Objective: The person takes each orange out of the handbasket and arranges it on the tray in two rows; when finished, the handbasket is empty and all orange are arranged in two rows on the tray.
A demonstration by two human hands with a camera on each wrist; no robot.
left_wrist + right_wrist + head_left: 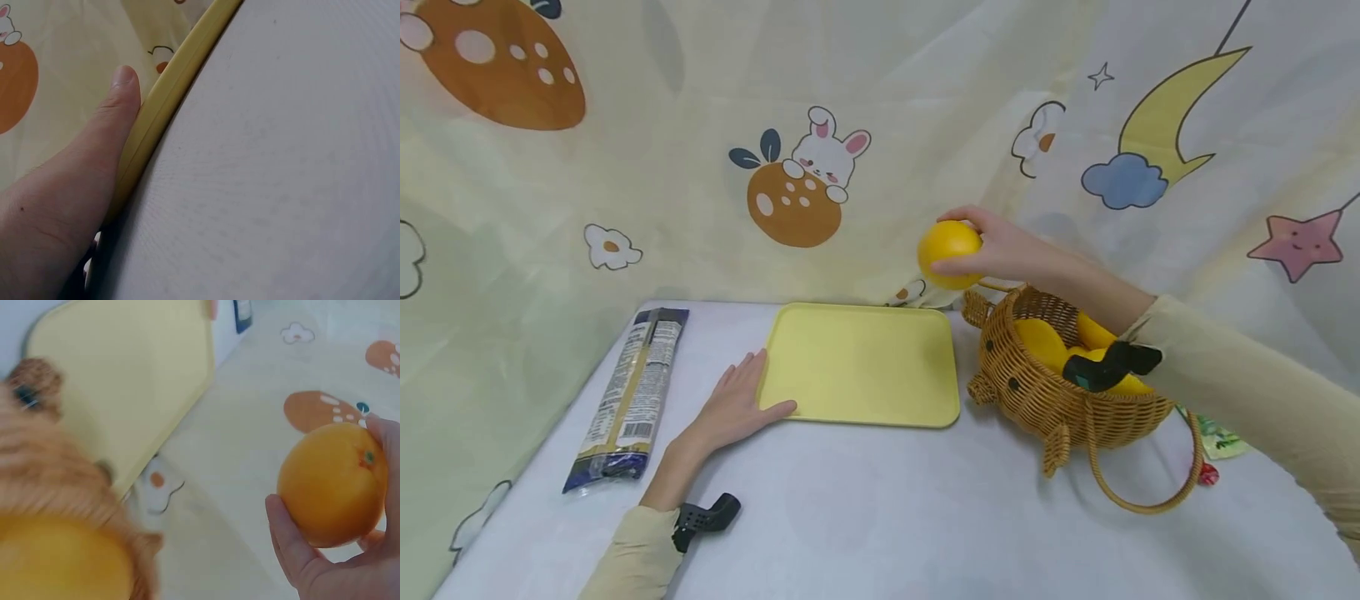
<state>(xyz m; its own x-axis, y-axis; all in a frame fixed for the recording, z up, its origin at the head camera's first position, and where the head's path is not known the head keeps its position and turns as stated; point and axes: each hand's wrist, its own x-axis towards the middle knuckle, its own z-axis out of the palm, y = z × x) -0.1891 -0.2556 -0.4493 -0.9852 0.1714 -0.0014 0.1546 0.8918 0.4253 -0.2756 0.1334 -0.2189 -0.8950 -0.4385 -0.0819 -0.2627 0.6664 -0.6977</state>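
An orange [946, 254] is held up in the air by my right hand [1000, 250], the fingers and thumb curled round it. In the right wrist view the orange [334, 484] shows a small green stem spot. Below that hand stands a wicker basket [1037, 400] with animal ears, holding several yellow-orange fruits [1041, 343]. My left hand [735, 404] rests at the left edge of a pale yellow tray [861, 362], fingers straight and thumb along the near rim. The left wrist view shows the thumb [119, 106] against the tray's rim [165, 100].
A long printed plastic packet [628, 392] lies on the white table, left of the tray. Right of the basket lie a green packet [1223, 437] and a small red item [1207, 474]. The basket's handle [1138, 504] hangs toward the front. A patterned curtain [880, 275] backs the table.
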